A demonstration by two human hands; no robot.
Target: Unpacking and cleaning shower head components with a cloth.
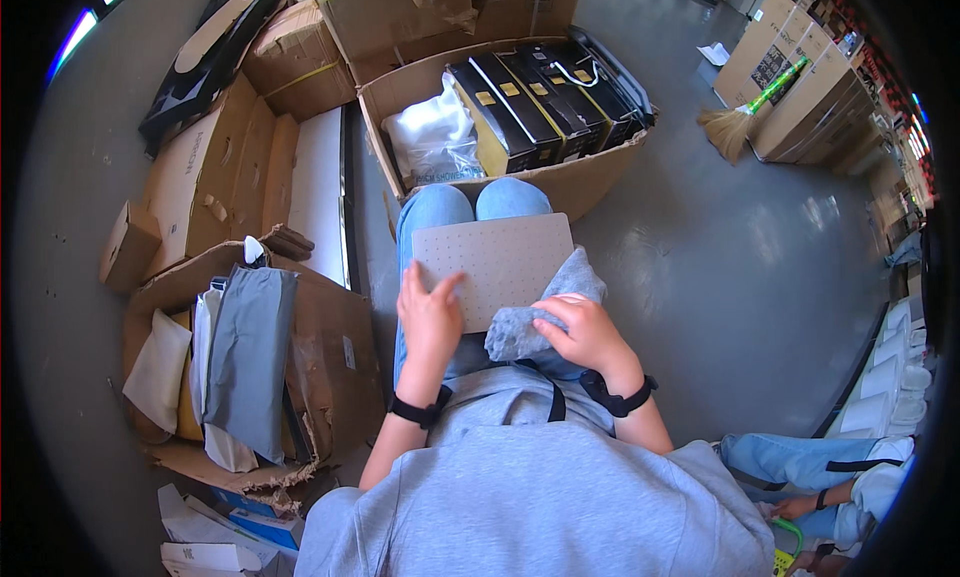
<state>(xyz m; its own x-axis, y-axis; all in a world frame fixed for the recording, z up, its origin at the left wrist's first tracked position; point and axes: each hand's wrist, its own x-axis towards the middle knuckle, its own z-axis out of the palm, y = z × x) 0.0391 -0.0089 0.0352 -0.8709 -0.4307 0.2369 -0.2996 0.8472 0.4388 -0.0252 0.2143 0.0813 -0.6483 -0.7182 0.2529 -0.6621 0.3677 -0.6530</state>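
Note:
A pale square plate with rows of small holes [490,252] lies across my knees in blue jeans. My left hand [432,312] is at the plate's left edge, fingers apart and slightly bent, holding nothing. My right hand [585,332] grips a grey-blue cloth [515,332], bunched at the plate's lower right corner, with part of it rising beside the plate's right edge.
An open carton [600,167] ahead holds black boxes and white bags. A torn carton [340,367] with folded grey and white packets stands left, near stacked cardboard [190,177]. A straw broom [728,132] leans by boxes back right. A co-worker's hand [800,507] shows lower right.

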